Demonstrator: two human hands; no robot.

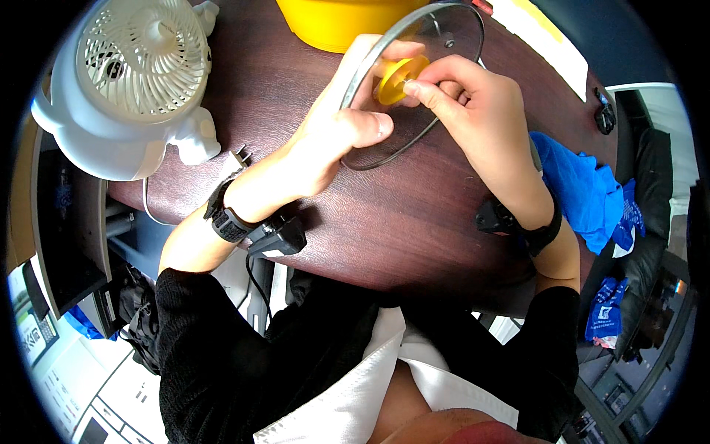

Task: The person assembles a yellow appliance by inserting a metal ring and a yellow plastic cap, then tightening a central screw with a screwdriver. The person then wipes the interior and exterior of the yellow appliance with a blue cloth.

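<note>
A clear glass pot lid (462,37) with a metal rim is tilted up on edge above the table. My left hand (336,122) is closed on it, thumb near the rim and fingers around the side by a yellow round knob (401,80). My right hand (481,100) has thumb and forefinger pinched at the middle of that knob, where a small metal piece shows. Whether the fingers grip this piece is too small to tell. A yellow pot or bowl (336,22) stands just beyond my left hand.
A white fan (148,81) stands at the left of the brown table (384,229). A black adapter (281,237) lies by the near edge under my left wrist. At right are a blue cloth (580,192), a black corded item (604,115) and paper sheets (547,48).
</note>
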